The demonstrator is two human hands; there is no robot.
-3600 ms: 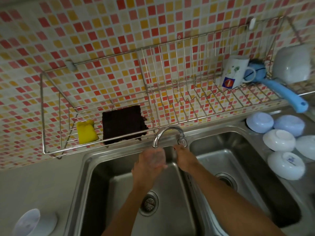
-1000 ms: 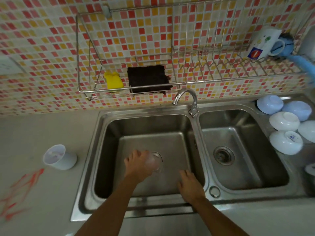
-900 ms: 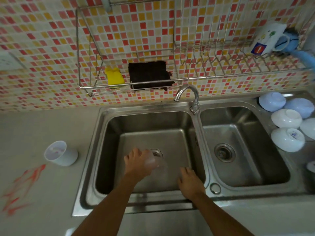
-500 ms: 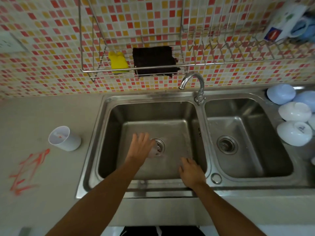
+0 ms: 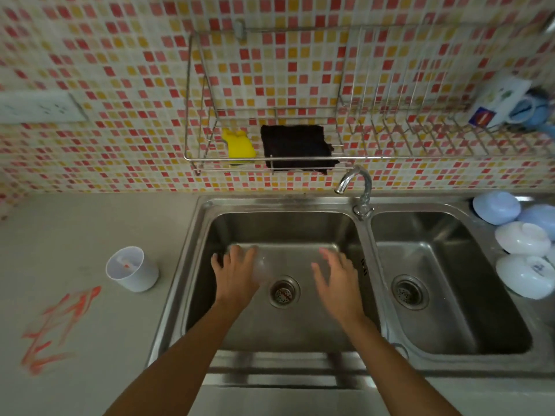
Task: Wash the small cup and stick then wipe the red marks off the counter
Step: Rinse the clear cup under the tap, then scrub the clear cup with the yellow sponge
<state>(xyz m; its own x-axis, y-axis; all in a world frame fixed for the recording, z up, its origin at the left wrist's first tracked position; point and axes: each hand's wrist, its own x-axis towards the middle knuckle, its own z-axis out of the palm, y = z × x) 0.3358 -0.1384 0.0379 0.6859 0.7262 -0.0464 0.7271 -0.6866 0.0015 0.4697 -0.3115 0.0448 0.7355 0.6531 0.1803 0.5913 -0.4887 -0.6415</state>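
A: Since lifting off the front rim of the steel double sink, hanging the right hand over the left basin now, fingers spread wide and holding nothing.

B: Seeing that too. Keeping the left hand low in the same basin, fingers seemingly wrapping the small clear plastic cup, though blurring too much for certainty.

A: Probably meaning finishing the rinse or shaking off water; seeing nothing running from the curved chrome tap.

B: Comparing with half a second back: sliding the left hand and cup leftward, away from the round drain, and raising the right hand clear of the rim.

A: Leaving the white plastic tumbler standing on the grey surface just left of the sink, holding something small and red-tipped, possibly the stick.

B: Also leaving the red marks unwiped, near the tumbler, towards the front edge.

A: Judging the wiping as not yet starting. Eyeing the yellow sponge and the dark square cloth, both sitting on the wire rack above the tap, as likely tools.
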